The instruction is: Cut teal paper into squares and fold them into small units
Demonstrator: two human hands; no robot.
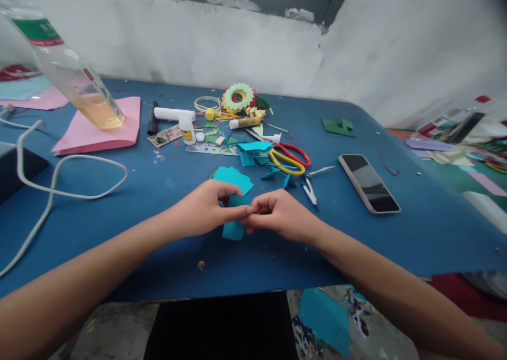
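Note:
Above the front part of the blue table, my two hands meet at a small turquoise strip of paper [233, 230]. My left hand [204, 208] grips the strip between thumb and fingers. My right hand [283, 215] pinches its right edge, and those fingertips partly hide it. Just beyond my left hand lies a fanned stack of turquoise paper pieces [234, 178]. Folded turquoise bits [253, 148] sit farther back, beside scissors [291, 159] with one red and one yellow handle loop. A compass [310, 192] lies to the right of these.
A smartphone [370, 184] lies to the right. Behind my hands are a glue bottle [187, 130], a glue stick [245, 122], a clear ruler [206, 148] and a ring-shaped paper piece [239, 97]. A bottle [79, 80] on pink paper [65, 144] and a white cable [51, 191] occupy the left.

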